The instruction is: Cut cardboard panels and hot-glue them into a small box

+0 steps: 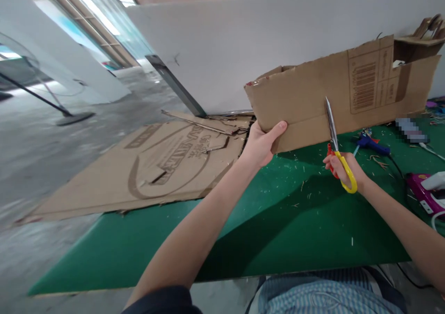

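Observation:
My left hand (261,143) grips the lower left corner of a long cardboard piece (309,91), thumb on its near face. The cardboard is held up above the table, tilted, with a printed barcode toward its right side. In my right hand (347,168) is a pair of scissors (333,126) with one yellow and one red handle. Their blades point upward and overlap the lower edge of the cardboard; I cannot tell whether they cut into it or lie in front.
A green table (271,226) carries a large flat printed cardboard sheet (181,161) at left. To the right lie a blue glue gun (373,144), a phone-like object (412,131) and a magenta device (426,193) with cords. A white panel (222,50) stands behind.

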`<state>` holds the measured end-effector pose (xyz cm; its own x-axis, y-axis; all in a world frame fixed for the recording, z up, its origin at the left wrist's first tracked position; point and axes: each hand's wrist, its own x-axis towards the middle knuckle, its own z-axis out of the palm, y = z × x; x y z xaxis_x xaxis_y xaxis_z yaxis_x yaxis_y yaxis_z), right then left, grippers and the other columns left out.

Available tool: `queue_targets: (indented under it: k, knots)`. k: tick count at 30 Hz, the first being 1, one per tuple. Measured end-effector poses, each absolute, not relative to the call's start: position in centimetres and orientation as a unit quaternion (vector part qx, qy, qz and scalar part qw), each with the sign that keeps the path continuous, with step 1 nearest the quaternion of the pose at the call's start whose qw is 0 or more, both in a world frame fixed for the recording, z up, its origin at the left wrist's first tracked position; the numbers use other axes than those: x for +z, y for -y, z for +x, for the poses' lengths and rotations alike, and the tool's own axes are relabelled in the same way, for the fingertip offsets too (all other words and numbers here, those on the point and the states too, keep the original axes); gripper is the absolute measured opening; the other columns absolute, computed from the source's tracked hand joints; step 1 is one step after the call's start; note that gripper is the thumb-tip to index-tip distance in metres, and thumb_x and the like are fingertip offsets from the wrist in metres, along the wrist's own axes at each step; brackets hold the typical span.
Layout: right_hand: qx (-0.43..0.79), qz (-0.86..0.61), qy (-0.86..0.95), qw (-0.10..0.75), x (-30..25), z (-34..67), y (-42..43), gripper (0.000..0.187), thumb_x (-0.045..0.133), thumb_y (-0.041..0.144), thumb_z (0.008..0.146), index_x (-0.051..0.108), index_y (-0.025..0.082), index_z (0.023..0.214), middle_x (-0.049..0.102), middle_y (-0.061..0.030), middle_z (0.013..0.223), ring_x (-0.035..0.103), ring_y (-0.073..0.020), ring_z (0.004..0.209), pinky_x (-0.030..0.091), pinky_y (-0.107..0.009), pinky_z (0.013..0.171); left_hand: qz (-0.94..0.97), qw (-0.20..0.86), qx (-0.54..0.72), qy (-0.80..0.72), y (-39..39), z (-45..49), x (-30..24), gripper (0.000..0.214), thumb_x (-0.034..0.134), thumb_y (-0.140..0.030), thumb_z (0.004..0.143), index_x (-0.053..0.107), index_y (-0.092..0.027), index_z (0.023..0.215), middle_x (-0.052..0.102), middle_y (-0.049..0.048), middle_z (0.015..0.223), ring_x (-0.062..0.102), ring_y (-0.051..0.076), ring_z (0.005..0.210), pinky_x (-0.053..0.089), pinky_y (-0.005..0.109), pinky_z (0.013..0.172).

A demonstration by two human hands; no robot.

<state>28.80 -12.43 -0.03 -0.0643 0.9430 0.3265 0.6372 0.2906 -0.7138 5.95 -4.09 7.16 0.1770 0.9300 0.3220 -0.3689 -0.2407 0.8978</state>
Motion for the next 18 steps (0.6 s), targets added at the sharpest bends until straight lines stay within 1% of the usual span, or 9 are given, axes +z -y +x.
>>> queue_targets:
  k: [4,8,11,15,18]
  knots:
    - [0.243,-0.537,0.709,0.388,0.4,29.3,12.8,0.056,0.034,0.063,0.094,0.066,0.019,0.08,0.064,-0.0051,0.067,0.06,-0.0176,0.061,0.043,-0.029,0.055,0.536,0.539,0.594,-0.264,3.9,6.0,6.9,0.057,0.088,-0.044,0.059,0.067,-0.021,0.107,0.074,0.0098,0.108,0.068,0.031,0.107,0.057,0.047,0.095]
    - [0.26,-0.535,0.704,0.388,0.5,29.3,13.0,0.052,0.036,0.06,0.095,0.065,0.019,0.083,0.064,-0.0057,0.072,0.059,-0.0175,0.063,0.044,-0.03,0.056,0.543,0.529,0.593,-0.273,3.9,6.0,6.6,0.064,0.087,-0.046,0.061,0.064,-0.023,0.115,0.073,0.0107,0.112,0.067,0.032,0.109,0.057,0.048,0.093]
    - [0.262,-0.529,0.708,0.387,0.7,29.2,13.1,0.051,0.035,0.058,0.095,0.065,0.019,0.081,0.062,-0.0051,0.069,0.057,-0.0169,0.061,0.044,-0.03,0.056,0.537,0.53,0.596,-0.275,3.9,6.0,6.5,0.066,0.087,-0.047,0.06,0.064,-0.023,0.117,0.073,0.0111,0.111,0.067,0.033,0.11,0.057,0.048,0.092]
    - [0.229,-0.558,0.701,0.381,1.3,29.0,13.2,0.055,0.032,0.06,0.096,0.062,0.019,0.074,0.059,-0.0042,0.062,0.055,-0.0164,0.057,0.041,-0.03,0.053,0.546,0.537,0.585,-0.268,4.1,6.1,6.6,0.063,0.086,-0.046,0.062,0.065,-0.022,0.116,0.073,0.0112,0.11,0.067,0.033,0.11,0.057,0.048,0.093]
    - [0.18,-0.598,0.686,0.373,1.7,28.7,13.3,0.056,0.033,0.063,0.095,0.052,0.021,0.065,0.055,-0.0031,0.056,0.051,-0.015,0.05,0.036,-0.029,0.05,0.55,0.539,0.584,-0.258,4.3,6.1,6.8,0.065,0.087,-0.046,0.062,0.064,-0.023,0.118,0.074,0.0109,0.109,0.066,0.033,0.11,0.057,0.049,0.093]
